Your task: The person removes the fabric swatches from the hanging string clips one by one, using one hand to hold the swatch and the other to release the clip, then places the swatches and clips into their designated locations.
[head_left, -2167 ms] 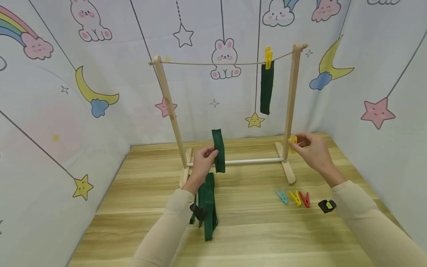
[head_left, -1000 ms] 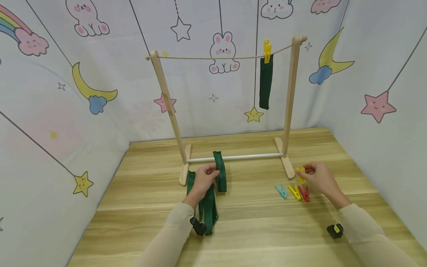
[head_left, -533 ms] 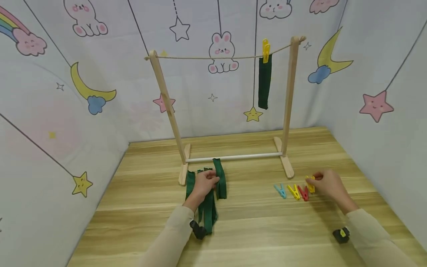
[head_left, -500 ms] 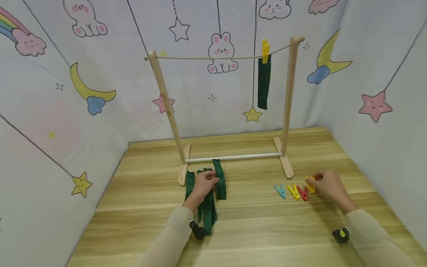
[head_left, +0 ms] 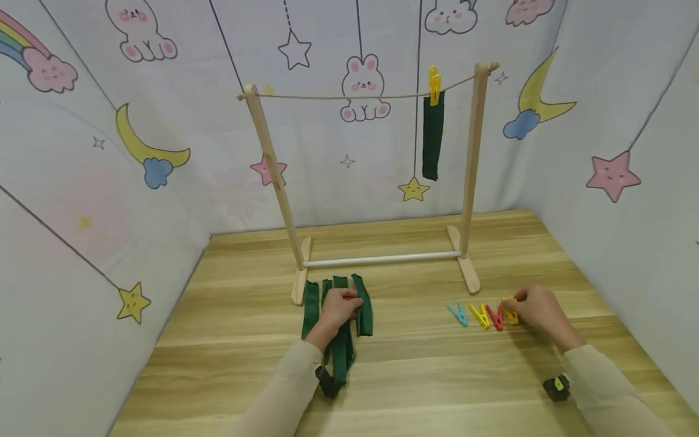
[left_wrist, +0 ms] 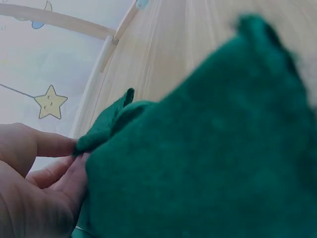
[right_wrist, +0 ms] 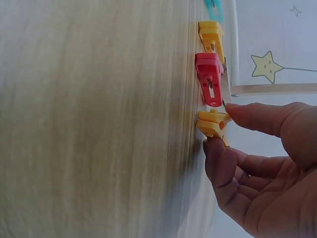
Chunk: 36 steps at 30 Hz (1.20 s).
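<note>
In the head view my left hand [head_left: 338, 309] pinches a green cloth strip [head_left: 363, 306] between thumb and fingers, low over the table. Several other green strips [head_left: 341, 355] lie beneath and left of that hand, which partly covers them. The left wrist view shows the pinched strip [left_wrist: 109, 121] at my fingertips, with more green fabric close to the lens. My right hand [head_left: 540, 309] pinches a yellow clothespin [right_wrist: 213, 124] at the table, beside a red clothespin [right_wrist: 210, 77]. Another yellow clothespin [head_left: 480, 315] and a blue clothespin [head_left: 457, 314] continue that row leftward.
Behind the hands stands a wooden drying rack [head_left: 472, 164] with a rope [head_left: 327, 97] across its top and a white bar [head_left: 388, 259] low down. A green strip [head_left: 433, 139] hangs near its right post from a yellow clothespin [head_left: 434, 88]. Patterned cloth walls enclose the table [head_left: 415, 376].
My left hand has come down with the green strip, from raised near the rack to the table. My right hand has lowered the yellow clothespin beside the red one.
</note>
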{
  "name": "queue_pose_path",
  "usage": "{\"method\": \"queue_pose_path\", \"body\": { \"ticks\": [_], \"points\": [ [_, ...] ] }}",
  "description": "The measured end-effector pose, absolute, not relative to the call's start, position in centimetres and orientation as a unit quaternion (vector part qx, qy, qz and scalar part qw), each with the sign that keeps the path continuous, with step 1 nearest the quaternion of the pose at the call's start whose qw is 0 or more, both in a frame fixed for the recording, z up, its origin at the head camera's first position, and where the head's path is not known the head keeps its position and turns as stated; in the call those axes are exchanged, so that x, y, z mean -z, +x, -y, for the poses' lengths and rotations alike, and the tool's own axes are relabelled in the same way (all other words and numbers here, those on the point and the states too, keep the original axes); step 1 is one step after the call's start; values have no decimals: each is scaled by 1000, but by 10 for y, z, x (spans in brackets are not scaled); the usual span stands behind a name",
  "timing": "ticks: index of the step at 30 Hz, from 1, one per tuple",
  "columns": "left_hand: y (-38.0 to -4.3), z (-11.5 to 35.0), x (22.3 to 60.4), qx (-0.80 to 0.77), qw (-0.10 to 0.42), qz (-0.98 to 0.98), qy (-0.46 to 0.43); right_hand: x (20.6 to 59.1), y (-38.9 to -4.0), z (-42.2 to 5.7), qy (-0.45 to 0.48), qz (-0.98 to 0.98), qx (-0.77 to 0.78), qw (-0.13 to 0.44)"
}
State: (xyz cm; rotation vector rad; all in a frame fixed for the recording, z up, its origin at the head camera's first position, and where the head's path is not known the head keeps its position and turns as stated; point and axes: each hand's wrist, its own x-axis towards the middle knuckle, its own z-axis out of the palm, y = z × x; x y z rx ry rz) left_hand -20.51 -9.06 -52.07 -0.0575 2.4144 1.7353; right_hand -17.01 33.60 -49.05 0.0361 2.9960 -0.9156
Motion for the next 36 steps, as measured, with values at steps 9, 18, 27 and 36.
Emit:
{"method": "queue_pose_path", "body": {
  "ticks": [9,18,27,36],
  "points": [
    [-208,84,510,-360,-9,-930,75,490,-171,-337,9,-960,279,4],
    [-203,83,513,-279,-36,-956,77,493,-170,-339,4,-961,275,15],
    [-205,85,511,-255,-51,-963,64,496,-167,-337,10,-956,294,19],
    [-201,86,514,-272,-78,-955,88,495,-166,-337,15,-953,301,26]
  ]
}}
